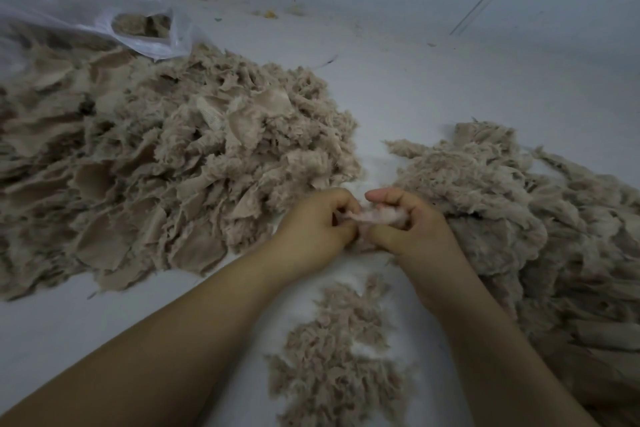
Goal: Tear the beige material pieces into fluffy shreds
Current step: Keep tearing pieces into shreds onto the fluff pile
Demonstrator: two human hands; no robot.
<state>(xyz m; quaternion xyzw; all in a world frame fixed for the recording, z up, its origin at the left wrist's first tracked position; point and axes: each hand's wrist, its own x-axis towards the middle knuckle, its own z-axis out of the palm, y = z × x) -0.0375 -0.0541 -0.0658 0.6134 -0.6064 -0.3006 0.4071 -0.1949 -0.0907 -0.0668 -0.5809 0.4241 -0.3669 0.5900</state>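
1. The left hand (313, 227) and the right hand (412, 229) meet at the middle of the view, fingers curled, both pinching one small beige piece (372, 215) stretched between them.
2. The left hand grips the piece's left end with thumb and fingers closed round it; the right hand holds the right end, thumb below and fingers folded over the top.
3. Just below the hands, between the forearms, a small heap of fluffy shreds (337, 357) lies on the white surface (433, 80).
4. Just beside the right hand, touching its outer side, spreads a large mound of shredded beige material (519, 218).
5. To the left of the left hand sits a big pile of flatter, untorn beige pieces (156, 166).
6. At the far left, a white plastic bag (104, 15) lies open with more beige material inside.
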